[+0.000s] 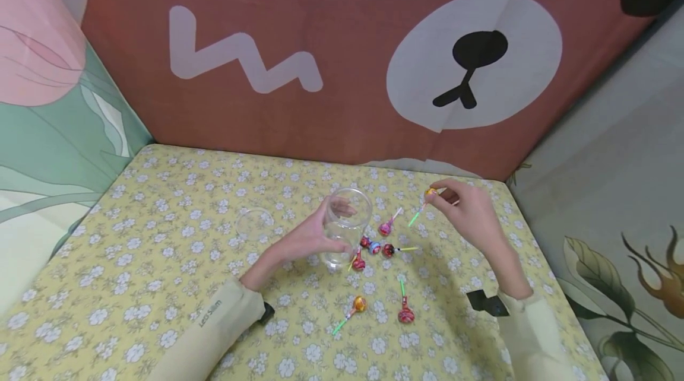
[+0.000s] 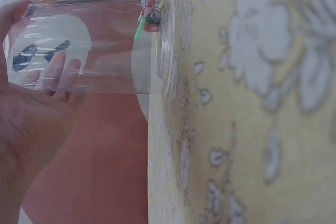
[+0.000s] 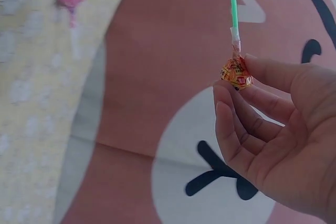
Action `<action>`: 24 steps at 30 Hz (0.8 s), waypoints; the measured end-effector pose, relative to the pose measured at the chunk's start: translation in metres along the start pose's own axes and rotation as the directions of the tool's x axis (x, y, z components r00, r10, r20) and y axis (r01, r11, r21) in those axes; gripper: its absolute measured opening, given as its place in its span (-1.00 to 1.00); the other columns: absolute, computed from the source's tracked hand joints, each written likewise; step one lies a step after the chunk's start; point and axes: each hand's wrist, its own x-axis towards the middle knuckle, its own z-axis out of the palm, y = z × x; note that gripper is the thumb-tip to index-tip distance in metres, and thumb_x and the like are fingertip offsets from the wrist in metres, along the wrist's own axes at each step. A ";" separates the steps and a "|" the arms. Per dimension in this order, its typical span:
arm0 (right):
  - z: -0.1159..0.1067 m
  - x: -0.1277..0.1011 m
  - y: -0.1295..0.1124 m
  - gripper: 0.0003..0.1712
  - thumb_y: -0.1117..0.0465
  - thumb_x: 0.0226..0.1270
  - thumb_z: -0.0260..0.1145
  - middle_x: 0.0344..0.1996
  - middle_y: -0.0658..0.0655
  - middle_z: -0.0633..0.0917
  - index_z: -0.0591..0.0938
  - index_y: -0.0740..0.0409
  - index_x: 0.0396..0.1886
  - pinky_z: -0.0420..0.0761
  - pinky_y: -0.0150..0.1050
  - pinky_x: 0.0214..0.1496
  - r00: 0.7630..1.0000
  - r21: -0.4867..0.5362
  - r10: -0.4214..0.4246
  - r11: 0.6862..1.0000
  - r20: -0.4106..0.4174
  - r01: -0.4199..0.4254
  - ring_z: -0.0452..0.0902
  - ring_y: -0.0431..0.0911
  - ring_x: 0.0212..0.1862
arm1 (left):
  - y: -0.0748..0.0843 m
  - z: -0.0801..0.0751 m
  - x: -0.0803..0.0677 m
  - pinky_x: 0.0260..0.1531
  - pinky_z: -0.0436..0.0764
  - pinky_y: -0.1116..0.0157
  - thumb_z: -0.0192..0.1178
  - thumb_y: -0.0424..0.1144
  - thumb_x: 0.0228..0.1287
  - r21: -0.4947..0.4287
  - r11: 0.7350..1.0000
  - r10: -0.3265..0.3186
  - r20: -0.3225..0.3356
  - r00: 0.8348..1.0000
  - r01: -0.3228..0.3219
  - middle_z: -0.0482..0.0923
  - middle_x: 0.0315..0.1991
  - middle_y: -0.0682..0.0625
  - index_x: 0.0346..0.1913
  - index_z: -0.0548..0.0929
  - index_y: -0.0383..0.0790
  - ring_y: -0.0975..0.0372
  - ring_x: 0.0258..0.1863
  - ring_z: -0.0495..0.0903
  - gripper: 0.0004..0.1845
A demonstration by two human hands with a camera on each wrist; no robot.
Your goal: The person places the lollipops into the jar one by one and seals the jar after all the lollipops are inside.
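Note:
My left hand grips a clear plastic jar, with fingers behind it and the thumb across its near side. The jar stands upright with its round mouth up; the left wrist view shows its bottom right at the tablecloth. My right hand pinches a lollipop in an orange-yellow wrapper by its candy head, between thumb and fingertips. Its green stick points away from the hand, downward in the head view. Just right of the jar lie several wrapped lollipops, among them a pink one and a blue one.
Closer to me on the floral tablecloth lie an orange lollipop and a red one. A clear round lid rests left of the jar. Behind the table hangs a brown cloth with a bear print.

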 end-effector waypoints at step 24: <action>-0.020 0.044 -0.060 -0.82 0.24 0.36 0.48 -0.40 0.09 0.79 0.79 0.20 -0.10 0.43 -0.40 -0.42 0.965 0.022 -0.181 0.982 -0.189 0.188 0.70 -0.05 -0.39 | -0.003 0.001 0.002 0.32 0.45 -0.10 0.53 -0.34 0.07 -0.053 0.999 -0.010 0.001 1.000 0.010 0.40 0.39 -0.03 0.55 0.13 -0.08 0.03 0.42 0.35 0.04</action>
